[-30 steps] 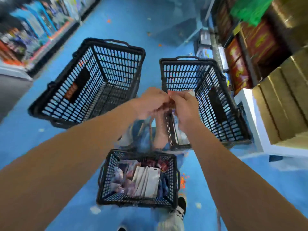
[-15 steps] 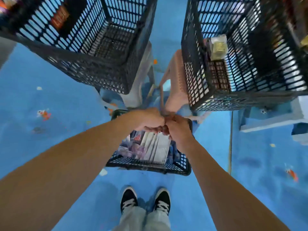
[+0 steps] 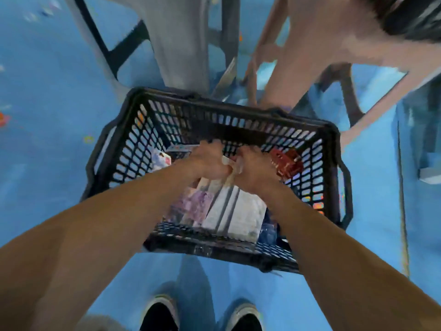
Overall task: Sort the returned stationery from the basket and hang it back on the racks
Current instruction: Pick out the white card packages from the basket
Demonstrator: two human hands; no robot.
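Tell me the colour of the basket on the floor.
The basket is black; the head view shows it.

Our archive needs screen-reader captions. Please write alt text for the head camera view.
Seen from above, a person's left hand and right hand meet inside a black basket on a blue floor, gripping a pale packet between them. White packets, a purple packet and a red packet lie in the basket; two black shoes show below.

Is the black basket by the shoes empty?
No, the basket holds white packets, a purple packet and a red packet.
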